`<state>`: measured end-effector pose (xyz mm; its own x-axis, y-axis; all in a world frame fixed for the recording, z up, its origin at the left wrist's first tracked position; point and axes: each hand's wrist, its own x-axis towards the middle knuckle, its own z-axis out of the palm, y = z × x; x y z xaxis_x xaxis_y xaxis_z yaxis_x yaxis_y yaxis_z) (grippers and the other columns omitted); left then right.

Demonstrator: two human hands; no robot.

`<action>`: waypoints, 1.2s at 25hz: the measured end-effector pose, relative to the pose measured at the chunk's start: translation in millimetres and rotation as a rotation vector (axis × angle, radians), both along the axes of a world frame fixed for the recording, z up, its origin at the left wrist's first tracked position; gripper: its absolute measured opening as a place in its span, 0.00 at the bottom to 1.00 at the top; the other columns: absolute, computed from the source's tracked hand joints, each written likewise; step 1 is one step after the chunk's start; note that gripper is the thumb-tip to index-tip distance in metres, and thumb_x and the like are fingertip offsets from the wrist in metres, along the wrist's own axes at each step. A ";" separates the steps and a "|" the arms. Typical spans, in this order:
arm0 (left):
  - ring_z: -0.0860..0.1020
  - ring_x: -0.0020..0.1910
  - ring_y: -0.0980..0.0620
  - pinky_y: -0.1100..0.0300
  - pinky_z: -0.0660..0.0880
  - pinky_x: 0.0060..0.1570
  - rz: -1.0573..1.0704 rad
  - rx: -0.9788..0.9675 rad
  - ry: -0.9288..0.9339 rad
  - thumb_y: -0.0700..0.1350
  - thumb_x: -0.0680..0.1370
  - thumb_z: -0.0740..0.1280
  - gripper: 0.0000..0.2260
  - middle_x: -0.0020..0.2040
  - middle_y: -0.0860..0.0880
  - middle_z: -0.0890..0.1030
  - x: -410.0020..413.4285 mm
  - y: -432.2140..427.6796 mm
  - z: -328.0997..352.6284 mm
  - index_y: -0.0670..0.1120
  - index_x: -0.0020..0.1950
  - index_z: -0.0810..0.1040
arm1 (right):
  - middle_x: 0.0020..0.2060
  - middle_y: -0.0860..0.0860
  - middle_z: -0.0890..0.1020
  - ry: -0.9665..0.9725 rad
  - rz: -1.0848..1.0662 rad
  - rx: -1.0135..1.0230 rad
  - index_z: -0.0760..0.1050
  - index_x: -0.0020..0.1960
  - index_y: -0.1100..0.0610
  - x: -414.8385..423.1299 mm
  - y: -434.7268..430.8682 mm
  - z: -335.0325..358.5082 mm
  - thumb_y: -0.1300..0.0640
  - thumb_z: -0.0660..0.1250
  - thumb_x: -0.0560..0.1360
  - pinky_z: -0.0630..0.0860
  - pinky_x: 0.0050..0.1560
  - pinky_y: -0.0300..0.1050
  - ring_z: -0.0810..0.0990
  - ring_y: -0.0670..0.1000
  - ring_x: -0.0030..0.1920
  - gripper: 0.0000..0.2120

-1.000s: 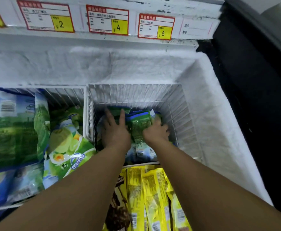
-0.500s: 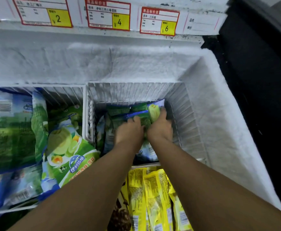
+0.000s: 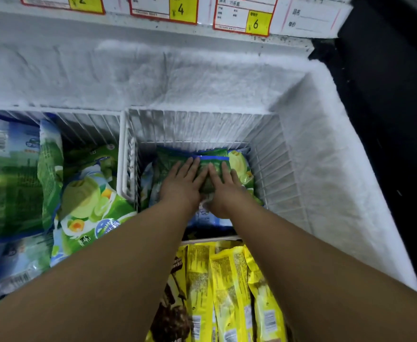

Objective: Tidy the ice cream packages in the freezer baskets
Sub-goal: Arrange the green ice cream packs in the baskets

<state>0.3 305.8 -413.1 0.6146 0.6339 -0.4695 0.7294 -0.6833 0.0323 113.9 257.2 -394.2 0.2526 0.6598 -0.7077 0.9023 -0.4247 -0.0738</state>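
Green ice cream packages (image 3: 239,166) lie stacked in the far right white wire basket (image 3: 271,169) of the frosted freezer. My left hand (image 3: 181,183) and my right hand (image 3: 223,186) lie side by side, flat on top of that stack, fingers straight and pointing away from me, pressing down on the topmost green package. Much of the stack is hidden under the hands and wrists.
The left basket (image 3: 91,124) holds larger green and blue ice cream bags (image 3: 86,201). Yellow wrapped bars (image 3: 227,287) fill the near basket under my forearms. Thick frost (image 3: 202,77) coats the freezer walls. Price tags (image 3: 244,16) line the far rim.
Both hands went from gripping and shifting the green packages to lying flat and side by side on the stack. The packages now sit squarer in the basket. The view moved closer.
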 end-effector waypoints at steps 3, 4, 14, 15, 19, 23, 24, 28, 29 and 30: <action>0.35 0.76 0.48 0.50 0.36 0.74 0.143 -0.022 -0.055 0.52 0.83 0.52 0.31 0.77 0.46 0.35 -2.0 -3.7 11.0 0.48 0.77 0.34 | 0.76 0.48 0.31 -0.105 0.089 0.024 0.29 0.76 0.42 1.8 -0.8 9.2 0.38 0.61 0.77 0.48 0.74 0.59 0.36 0.53 0.77 0.45; 0.35 0.76 0.49 0.50 0.36 0.74 0.188 -0.051 -0.057 0.50 0.82 0.55 0.33 0.78 0.46 0.35 0.4 -5.6 18.2 0.46 0.77 0.34 | 0.76 0.49 0.31 -0.138 0.085 0.028 0.29 0.76 0.42 -0.9 0.3 13.9 0.41 0.60 0.78 0.48 0.73 0.60 0.36 0.54 0.77 0.43; 0.65 0.73 0.46 0.53 0.57 0.72 0.281 0.242 -0.757 0.43 0.77 0.53 0.23 0.73 0.43 0.67 -63.6 -38.7 147.1 0.42 0.71 0.69 | 0.64 0.58 0.76 -0.335 -0.119 1.043 0.74 0.66 0.56 -102.4 -46.6 117.0 0.59 0.67 0.73 0.69 0.62 0.55 0.73 0.60 0.64 0.21; 0.71 0.68 0.44 0.52 0.62 0.70 0.244 0.356 -0.835 0.44 0.75 0.55 0.21 0.68 0.43 0.74 -82.2 -40.4 159.0 0.42 0.65 0.76 | 0.61 0.58 0.78 -0.327 -0.098 1.112 0.76 0.63 0.57 -119.5 -44.6 123.3 0.59 0.67 0.72 0.69 0.61 0.54 0.75 0.60 0.61 0.19; 0.71 0.67 0.41 0.45 0.64 0.66 0.381 0.635 -0.795 0.44 0.75 0.60 0.15 0.67 0.42 0.74 -167.5 -29.1 174.9 0.43 0.59 0.78 | 0.57 0.58 0.78 -0.168 0.050 1.158 0.77 0.59 0.57 -196.0 -27.6 137.7 0.56 0.65 0.70 0.65 0.62 0.51 0.76 0.60 0.56 0.18; 0.47 0.76 0.38 0.44 0.47 0.74 0.882 0.275 -0.345 0.56 0.80 0.56 0.31 0.77 0.37 0.48 -238.6 -7.3 151.9 0.44 0.78 0.51 | 0.73 0.66 0.60 -0.122 0.222 0.713 0.58 0.76 0.51 -247.8 -10.7 118.5 0.55 0.67 0.75 0.58 0.72 0.55 0.64 0.64 0.70 0.33; 0.44 0.76 0.38 0.44 0.46 0.74 0.858 0.210 -0.285 0.60 0.80 0.54 0.34 0.78 0.36 0.45 -246.9 -4.2 142.0 0.46 0.79 0.45 | 0.75 0.66 0.51 -0.127 0.187 0.579 0.47 0.78 0.47 -249.9 -6.7 112.3 0.55 0.64 0.78 0.55 0.73 0.56 0.59 0.65 0.73 0.36; 0.42 0.76 0.38 0.44 0.46 0.74 0.695 0.191 -0.214 0.62 0.81 0.49 0.34 0.77 0.37 0.38 -262.6 -8.4 110.0 0.51 0.77 0.33 | 0.75 0.69 0.47 -0.262 0.129 0.465 0.29 0.76 0.42 -253.6 -5.4 107.5 0.59 0.62 0.78 0.51 0.73 0.59 0.55 0.66 0.73 0.45; 0.42 0.76 0.39 0.44 0.45 0.74 0.702 0.204 -0.247 0.60 0.81 0.48 0.32 0.77 0.38 0.38 -265.9 -10.4 106.4 0.52 0.77 0.33 | 0.74 0.70 0.48 -0.288 0.134 0.473 0.27 0.75 0.44 -255.1 -6.2 109.3 0.59 0.62 0.78 0.47 0.73 0.61 0.54 0.66 0.74 0.46; 0.41 0.76 0.39 0.43 0.45 0.74 0.713 0.208 -0.276 0.59 0.82 0.47 0.30 0.77 0.39 0.38 -269.0 -11.5 104.4 0.52 0.77 0.33 | 0.74 0.71 0.51 -0.315 0.131 0.471 0.26 0.75 0.45 -256.0 -6.2 109.9 0.59 0.62 0.77 0.44 0.73 0.62 0.55 0.66 0.74 0.47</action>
